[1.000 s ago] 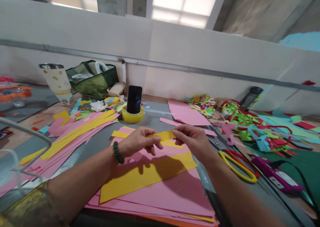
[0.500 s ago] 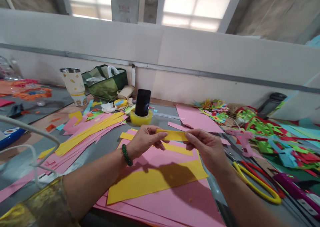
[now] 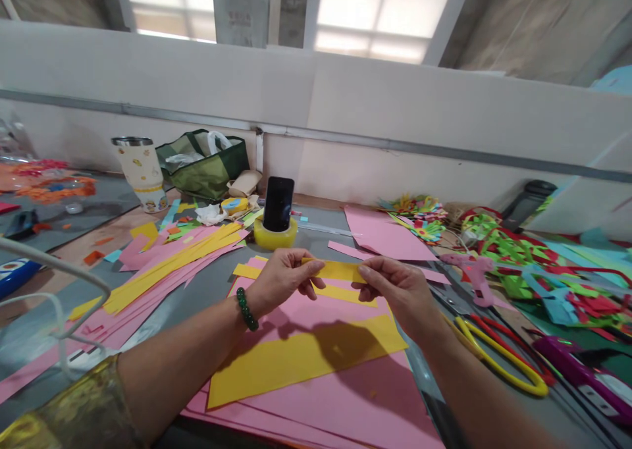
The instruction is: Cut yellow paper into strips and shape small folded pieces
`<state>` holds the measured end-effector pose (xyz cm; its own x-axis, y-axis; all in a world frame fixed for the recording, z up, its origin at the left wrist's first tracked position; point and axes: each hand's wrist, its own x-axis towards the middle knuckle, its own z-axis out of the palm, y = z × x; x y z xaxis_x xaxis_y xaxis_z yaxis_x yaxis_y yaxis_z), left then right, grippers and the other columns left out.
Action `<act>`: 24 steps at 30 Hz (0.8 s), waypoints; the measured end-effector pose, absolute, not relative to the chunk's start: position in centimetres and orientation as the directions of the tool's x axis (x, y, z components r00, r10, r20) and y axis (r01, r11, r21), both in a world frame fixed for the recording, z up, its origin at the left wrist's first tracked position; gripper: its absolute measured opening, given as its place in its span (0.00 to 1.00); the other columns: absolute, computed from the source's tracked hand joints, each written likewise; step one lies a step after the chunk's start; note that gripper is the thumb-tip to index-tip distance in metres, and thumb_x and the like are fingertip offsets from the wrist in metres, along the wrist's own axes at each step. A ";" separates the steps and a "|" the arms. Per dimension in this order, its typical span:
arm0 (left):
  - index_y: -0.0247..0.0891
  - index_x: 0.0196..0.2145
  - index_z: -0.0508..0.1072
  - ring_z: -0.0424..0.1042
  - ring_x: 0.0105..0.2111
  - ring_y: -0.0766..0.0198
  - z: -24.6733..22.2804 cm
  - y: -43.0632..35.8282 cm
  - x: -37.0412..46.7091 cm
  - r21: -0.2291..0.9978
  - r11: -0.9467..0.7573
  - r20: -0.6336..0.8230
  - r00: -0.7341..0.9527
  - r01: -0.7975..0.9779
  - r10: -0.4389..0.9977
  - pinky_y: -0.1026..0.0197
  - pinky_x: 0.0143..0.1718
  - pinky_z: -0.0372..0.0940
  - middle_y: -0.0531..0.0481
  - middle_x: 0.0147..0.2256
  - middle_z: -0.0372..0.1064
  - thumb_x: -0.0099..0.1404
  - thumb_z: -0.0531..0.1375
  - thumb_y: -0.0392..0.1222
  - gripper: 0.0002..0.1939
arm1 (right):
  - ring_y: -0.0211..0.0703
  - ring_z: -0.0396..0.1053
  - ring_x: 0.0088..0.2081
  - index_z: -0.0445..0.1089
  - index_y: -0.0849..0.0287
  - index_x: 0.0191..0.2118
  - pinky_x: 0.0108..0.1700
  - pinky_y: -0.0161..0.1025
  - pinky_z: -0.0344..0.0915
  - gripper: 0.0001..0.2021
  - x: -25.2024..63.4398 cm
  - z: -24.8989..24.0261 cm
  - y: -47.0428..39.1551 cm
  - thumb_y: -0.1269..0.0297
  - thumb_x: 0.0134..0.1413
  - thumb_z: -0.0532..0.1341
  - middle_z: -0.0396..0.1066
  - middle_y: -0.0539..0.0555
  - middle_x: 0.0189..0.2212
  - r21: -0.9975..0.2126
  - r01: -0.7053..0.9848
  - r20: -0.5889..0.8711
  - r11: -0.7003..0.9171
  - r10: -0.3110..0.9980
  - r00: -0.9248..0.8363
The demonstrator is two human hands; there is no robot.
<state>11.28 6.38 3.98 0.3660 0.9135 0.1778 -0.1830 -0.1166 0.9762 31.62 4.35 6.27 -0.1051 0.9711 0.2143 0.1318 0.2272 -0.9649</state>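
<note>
view shifted slightly | left hand (image 3: 281,279), right hand (image 3: 402,292) both pinching yellow strip (image 3: 336,270) | grey table (image 3: 202,284) littered, white wall (image 3: 345,106)

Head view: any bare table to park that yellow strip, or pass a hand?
Bare grey table lies between the strip pile and the pink sheets. A smaller patch sits behind the tape roll, beside the pink sheet. Right of the right hand it is crowded: scissors, glue gun, scraps.

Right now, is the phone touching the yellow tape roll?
Touching. The head view shows the phone standing upright with its lower end set inside the yellow tape roll, whose rim hides the bottom edge, so no gap shows between them.
</note>
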 end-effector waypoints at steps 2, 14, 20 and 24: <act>0.32 0.26 0.69 0.69 0.16 0.70 4.0 6.3 11.2 0.977 -0.122 0.178 0.355 -0.175 0.918 0.69 0.19 0.64 0.49 0.22 0.73 0.55 0.63 0.53 0.19 | 0.36 0.71 0.22 0.70 0.61 0.28 0.24 0.31 0.67 0.14 31.6 6.2 4.3 0.54 0.43 0.67 0.72 0.49 0.18 -0.966 0.125 0.211 0.224 0.971 -0.112; 0.32 0.39 0.73 0.71 0.18 0.70 3.9 6.7 10.1 0.975 0.023 0.103 0.544 -0.220 0.833 0.67 0.24 0.67 0.47 0.27 0.76 0.57 0.65 0.46 0.16 | 0.33 0.67 0.18 0.71 0.60 0.30 0.22 0.30 0.65 0.11 32.0 6.5 4.3 0.62 0.39 0.69 0.74 0.50 0.19 -0.993 -0.012 0.120 0.120 0.979 -0.165; 0.31 0.45 0.73 0.71 0.19 0.70 4.1 7.1 9.4 0.980 0.066 0.069 0.631 -0.188 0.773 0.66 0.24 0.67 0.46 0.28 0.75 0.57 0.65 0.45 0.20 | 0.32 0.66 0.17 0.75 0.59 0.30 0.20 0.28 0.62 0.10 31.9 6.7 4.4 0.67 0.35 0.69 0.74 0.51 0.17 -0.990 -0.139 0.047 0.024 0.985 -0.164; 0.33 0.45 0.74 0.71 0.20 0.71 4.4 7.5 8.7 0.990 0.043 0.063 0.686 -0.137 0.725 0.68 0.23 0.64 0.48 0.29 0.74 0.59 0.63 0.45 0.18 | 0.31 0.66 0.16 0.75 0.59 0.28 0.19 0.27 0.61 0.08 31.8 6.6 4.3 0.68 0.34 0.69 0.73 0.51 0.16 -0.985 -0.171 0.018 -0.012 0.985 -0.173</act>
<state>8.66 7.46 4.44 0.6860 0.7249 0.0631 -0.1369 0.0433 0.9896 31.84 4.34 6.57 -0.1726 0.9848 0.0178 -0.1714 -0.0122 -0.9851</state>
